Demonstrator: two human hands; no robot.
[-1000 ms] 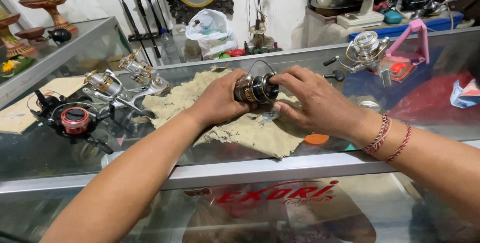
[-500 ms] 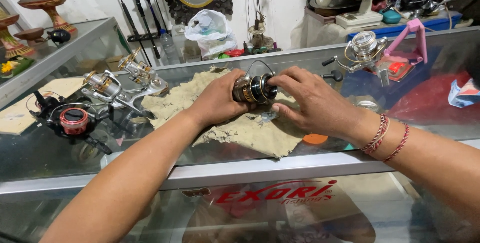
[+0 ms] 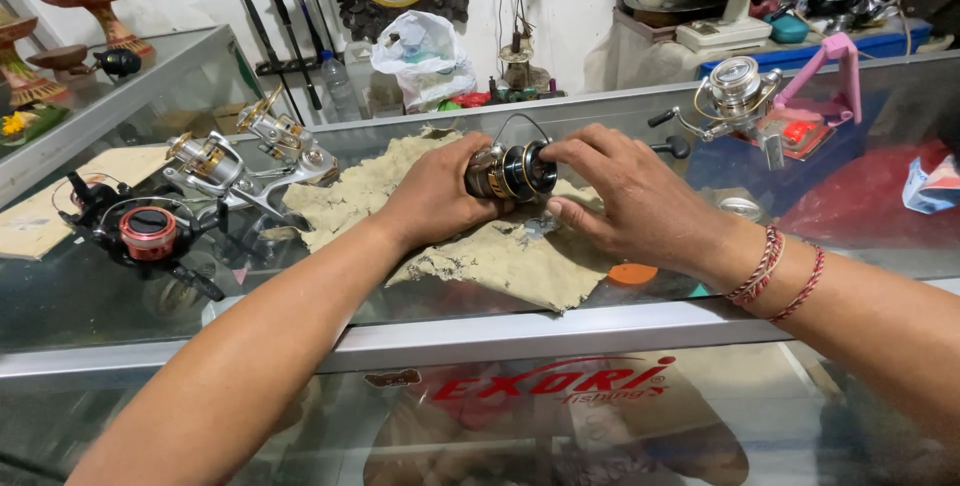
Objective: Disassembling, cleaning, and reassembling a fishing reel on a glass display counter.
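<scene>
A dark fishing reel with gold trim [image 3: 512, 172] is held over a worn tan cloth [image 3: 500, 251] on a glass counter [image 3: 100, 291]. My left hand [image 3: 435, 196] wraps around the reel's body from the left. My right hand [image 3: 630, 201] grips the reel's spool end from the right, thumb below and fingers on top. A thin wire bail arches above the reel. Red thread bracelets circle my right wrist.
Two silver and gold reels [image 3: 250, 161] and a black and red reel [image 3: 140, 231] lie on the glass at left. Another silver reel [image 3: 735, 96] sits beside a pink stand [image 3: 830, 71] at back right. Fishing rods, a plastic bag [image 3: 425, 51] and a fan stand behind.
Both hands stay on the reel in nearly the same place; my right hand's fingers have shifted slightly on the spool end.
</scene>
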